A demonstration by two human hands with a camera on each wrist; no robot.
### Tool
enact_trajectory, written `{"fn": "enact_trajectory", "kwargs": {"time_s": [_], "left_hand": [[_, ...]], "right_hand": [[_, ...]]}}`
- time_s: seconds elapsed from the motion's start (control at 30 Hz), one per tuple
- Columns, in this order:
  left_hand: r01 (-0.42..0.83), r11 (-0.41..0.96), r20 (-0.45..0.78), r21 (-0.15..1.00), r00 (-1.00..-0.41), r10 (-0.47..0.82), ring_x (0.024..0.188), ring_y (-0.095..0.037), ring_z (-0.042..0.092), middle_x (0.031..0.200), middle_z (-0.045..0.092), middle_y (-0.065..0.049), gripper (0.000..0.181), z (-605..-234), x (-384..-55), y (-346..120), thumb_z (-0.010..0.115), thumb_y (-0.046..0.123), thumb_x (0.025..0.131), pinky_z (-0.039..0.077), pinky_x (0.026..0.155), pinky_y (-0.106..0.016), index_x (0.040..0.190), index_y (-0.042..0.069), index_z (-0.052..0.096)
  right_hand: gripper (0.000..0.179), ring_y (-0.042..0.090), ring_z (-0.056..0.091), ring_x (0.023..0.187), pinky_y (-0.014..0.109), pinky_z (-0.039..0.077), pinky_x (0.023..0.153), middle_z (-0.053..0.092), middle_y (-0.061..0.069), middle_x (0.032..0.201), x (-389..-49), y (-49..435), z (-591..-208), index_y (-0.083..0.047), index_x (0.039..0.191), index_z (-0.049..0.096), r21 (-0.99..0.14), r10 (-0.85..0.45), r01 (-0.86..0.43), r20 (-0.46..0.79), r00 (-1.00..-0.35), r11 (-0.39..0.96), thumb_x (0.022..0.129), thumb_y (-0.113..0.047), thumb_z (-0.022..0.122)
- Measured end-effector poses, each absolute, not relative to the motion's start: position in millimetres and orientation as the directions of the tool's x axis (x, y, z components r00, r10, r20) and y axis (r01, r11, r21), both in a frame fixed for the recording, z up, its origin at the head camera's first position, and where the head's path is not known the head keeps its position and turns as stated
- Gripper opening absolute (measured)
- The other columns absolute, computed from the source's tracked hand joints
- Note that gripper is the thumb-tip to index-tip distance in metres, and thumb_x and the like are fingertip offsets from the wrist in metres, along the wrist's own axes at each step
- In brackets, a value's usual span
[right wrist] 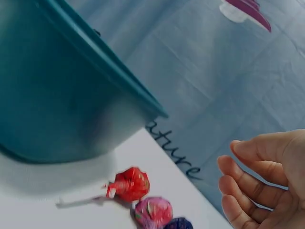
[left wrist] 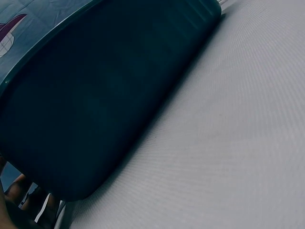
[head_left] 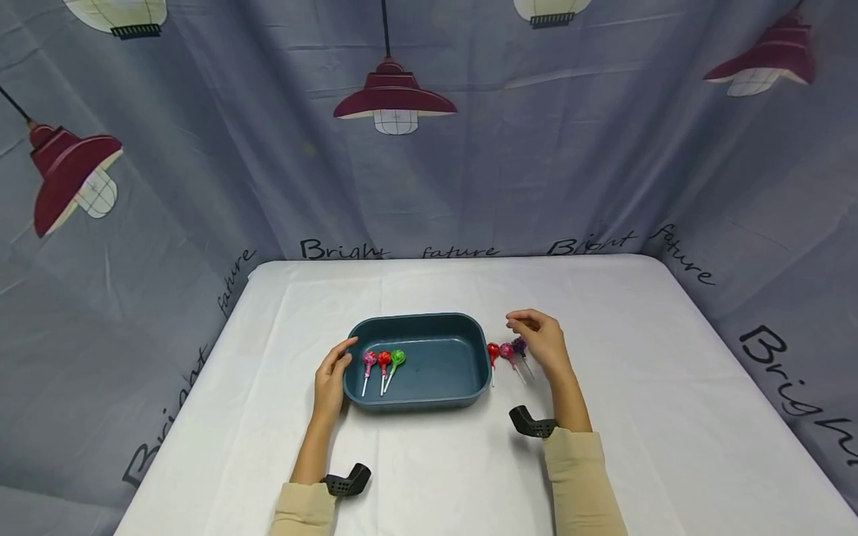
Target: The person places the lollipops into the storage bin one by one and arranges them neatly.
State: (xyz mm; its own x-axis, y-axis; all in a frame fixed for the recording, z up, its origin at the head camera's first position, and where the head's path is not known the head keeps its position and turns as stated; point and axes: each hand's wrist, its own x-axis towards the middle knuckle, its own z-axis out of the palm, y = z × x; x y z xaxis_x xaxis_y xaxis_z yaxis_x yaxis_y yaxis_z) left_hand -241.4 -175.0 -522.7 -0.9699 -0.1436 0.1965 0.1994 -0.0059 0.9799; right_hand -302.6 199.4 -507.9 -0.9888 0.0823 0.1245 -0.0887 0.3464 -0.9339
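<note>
A dark teal rectangular tray (head_left: 429, 406) stands on the white-covered table. Inside it, toward the left end, a pink lollipop (head_left: 369, 359), a red lollipop (head_left: 384, 359) and a green lollipop (head_left: 398, 357) lie side by side. My left hand (head_left: 330, 381) rests against the tray's left end, its fingertips at the rim. Just right of the tray lie a red lollipop (right wrist: 132, 184), a pink lollipop (right wrist: 153, 211) and a purple lollipop (right wrist: 179, 223). Above these, my right hand (head_left: 544, 344) hovers with loosely bent fingers and holds nothing.
The white tablecloth (head_left: 429, 476) spreads around the tray on all sides. Behind and beside the table hangs a grey-blue curtain (head_left: 509, 164) printed with lamps and lettering. Each wrist wears a black camera mount, such as the right one (head_left: 532, 423).
</note>
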Motion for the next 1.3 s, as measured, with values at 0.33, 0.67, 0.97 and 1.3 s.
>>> {"fn": "enact_trajectory", "kwargs": {"time_s": [0.33,0.67,0.97,1.3], "left_hand": [[0.197,0.021,0.198,0.98,-0.971,-0.132,0.128,-0.019,0.036,0.131,0.05,-0.015,0.032,-511,-235,-172,0.043,0.001,0.095,0.027,0.101,-0.019,0.124,-0.003,0.055],[0.205,0.016,0.205,0.979,-0.969,-0.136,0.128,-0.02,0.037,0.131,0.05,-0.016,0.032,-509,-235,-173,0.043,0.001,0.094,0.029,0.099,-0.016,0.123,-0.003,0.055],[0.205,0.015,0.205,0.979,-0.969,-0.137,0.126,-0.02,0.038,0.131,0.05,-0.016,0.032,-511,-237,-173,0.043,0.001,0.094,0.03,0.098,-0.015,0.124,-0.003,0.055],[0.199,0.017,0.2,0.98,-0.97,-0.138,0.127,-0.02,0.037,0.131,0.05,-0.016,0.032,-513,-236,-173,0.043,0.001,0.095,0.029,0.1,-0.017,0.124,-0.003,0.055]], "right_hand": [[0.031,0.012,0.056,0.083,0.021,0.045,0.064,0.067,0.001,0.093,-314,223,-543,-0.012,0.101,0.068,-0.915,0.199,-0.015,0.104,-0.975,0.402,0.087,-0.039,0.06],[0.032,0.021,0.058,0.088,0.026,0.044,0.054,0.066,0.012,0.1,-288,209,-507,-0.001,0.108,0.066,-0.907,0.175,0.047,0.03,-0.984,0.419,0.088,-0.026,0.062],[0.031,0.025,0.058,0.097,0.03,0.048,0.071,0.061,0.017,0.114,-285,207,-502,-0.001,0.116,0.062,-0.89,0.161,0.131,-0.066,-0.985,0.436,0.088,-0.014,0.06],[0.035,0.033,0.055,0.107,0.048,0.035,0.098,0.059,0.02,0.117,-284,210,-508,0.0,0.119,0.06,-0.891,0.088,0.11,-0.08,-0.993,0.44,0.087,-0.015,0.063]]}}
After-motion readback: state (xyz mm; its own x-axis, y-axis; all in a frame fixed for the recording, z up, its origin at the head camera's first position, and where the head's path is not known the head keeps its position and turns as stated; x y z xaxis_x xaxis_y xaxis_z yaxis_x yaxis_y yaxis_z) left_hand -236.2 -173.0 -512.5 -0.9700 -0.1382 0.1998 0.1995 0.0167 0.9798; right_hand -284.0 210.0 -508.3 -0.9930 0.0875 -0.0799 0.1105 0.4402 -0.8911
